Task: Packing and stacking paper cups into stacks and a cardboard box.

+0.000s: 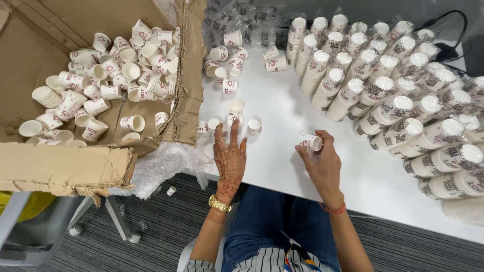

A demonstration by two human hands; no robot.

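My right hand (322,163) had its grip closed round one small paper cup (310,142), lying on its side just above the table (282,166), its long axis pointing leftward. My left hand (229,156) lay flat with its grip spread wide, holding nothing, fingertips touching the nearest of a row of loose cups (233,120) just ahead. Beyond my right grip lay smooth sleeved stacks (403,106); left of my left stood a torn cardboard box (65,166).

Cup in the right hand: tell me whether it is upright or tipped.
Tipped. The small paper cup lies sideways in the right hand, its open rim facing right, its side wall showing above the white table.
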